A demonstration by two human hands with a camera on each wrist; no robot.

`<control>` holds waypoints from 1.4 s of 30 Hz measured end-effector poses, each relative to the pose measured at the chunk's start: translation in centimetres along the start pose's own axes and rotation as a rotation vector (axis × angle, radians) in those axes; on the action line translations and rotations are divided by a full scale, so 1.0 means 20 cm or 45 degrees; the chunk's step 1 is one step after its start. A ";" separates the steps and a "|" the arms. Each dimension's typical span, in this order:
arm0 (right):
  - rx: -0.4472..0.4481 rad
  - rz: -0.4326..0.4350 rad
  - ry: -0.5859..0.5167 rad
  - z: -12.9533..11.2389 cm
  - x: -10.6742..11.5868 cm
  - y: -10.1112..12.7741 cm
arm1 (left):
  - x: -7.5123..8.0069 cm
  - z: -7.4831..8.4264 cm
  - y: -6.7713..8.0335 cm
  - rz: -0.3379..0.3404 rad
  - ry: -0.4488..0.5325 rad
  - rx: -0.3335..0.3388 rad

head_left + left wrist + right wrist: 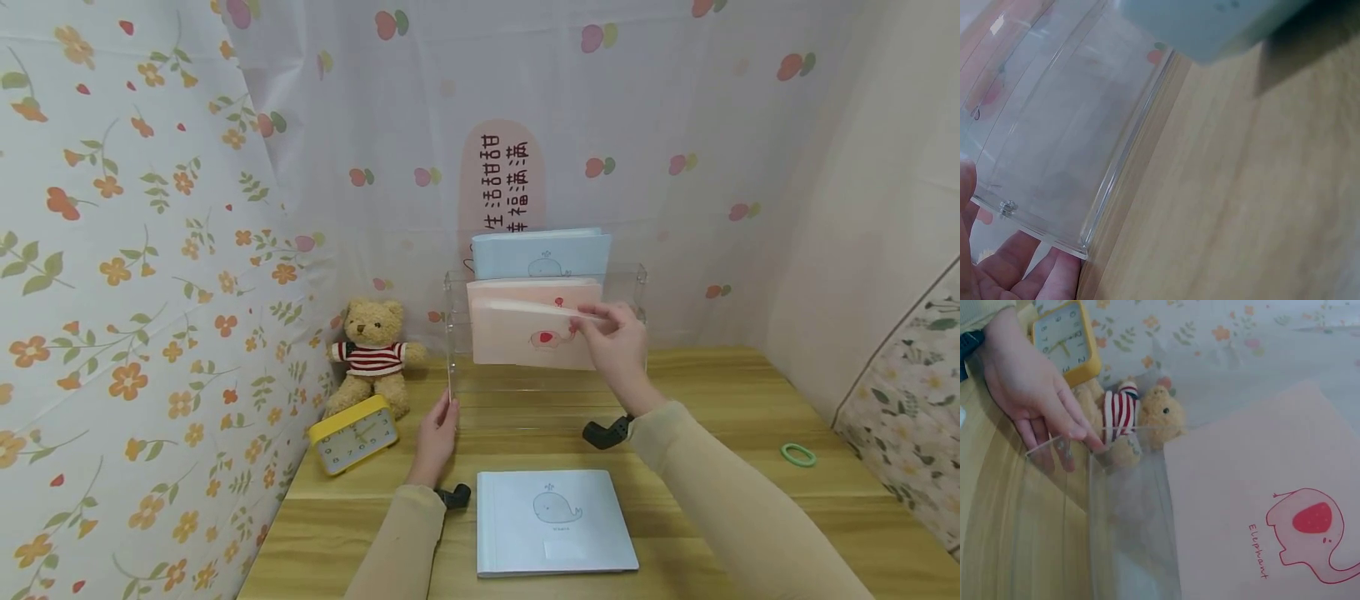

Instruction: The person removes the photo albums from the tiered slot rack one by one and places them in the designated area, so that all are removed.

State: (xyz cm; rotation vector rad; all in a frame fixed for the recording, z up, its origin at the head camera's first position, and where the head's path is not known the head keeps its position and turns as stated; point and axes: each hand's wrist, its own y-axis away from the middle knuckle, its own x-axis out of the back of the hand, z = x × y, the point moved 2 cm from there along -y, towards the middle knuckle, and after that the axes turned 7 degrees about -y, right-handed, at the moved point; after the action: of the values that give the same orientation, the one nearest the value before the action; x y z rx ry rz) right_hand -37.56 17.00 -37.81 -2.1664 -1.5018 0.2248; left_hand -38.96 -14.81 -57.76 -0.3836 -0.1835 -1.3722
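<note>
My right hand [618, 342] pinches the top right part of a pink elephant booklet [510, 337], which sits in the front of a clear acrylic rack [525, 404]. Printed beside the elephant, in the right wrist view, is the word "Elephant". Right behind stands a second pink booklet [536, 292], and at the rear a light blue whale booklet [536, 246] rises higher. My left hand [437, 437] grips the rack's left side panel, thumb on one face and fingers [1007, 262] on the other. Another light blue whale booklet [517, 533] lies flat on the table before the rack.
Left of the rack sits a teddy bear [373, 350] in a striped sweater, with a yellow alarm clock [356, 437] in front of it. A green ring [798, 454] lies on the wooden table [712, 400] at the right. Printed cloth [675, 108] hangs behind.
</note>
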 end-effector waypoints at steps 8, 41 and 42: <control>-0.125 -0.132 0.036 0.07 0.03 0.09 | 0.00 0.00 0.01 0.005 -0.003 0.000; -0.450 -0.479 0.201 0.41 0.05 0.29 | 0.00 0.00 0.00 0.033 -0.038 -0.003; -0.451 -0.497 0.195 0.41 0.05 0.29 | 0.00 0.00 0.00 0.030 -0.031 0.003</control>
State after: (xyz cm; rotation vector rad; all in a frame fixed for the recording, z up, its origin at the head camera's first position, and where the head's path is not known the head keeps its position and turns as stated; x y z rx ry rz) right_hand -35.68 18.75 -47.65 -2.0264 -1.9439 -0.3559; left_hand -38.90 -14.80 -57.73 -0.3994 -0.2005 -1.3440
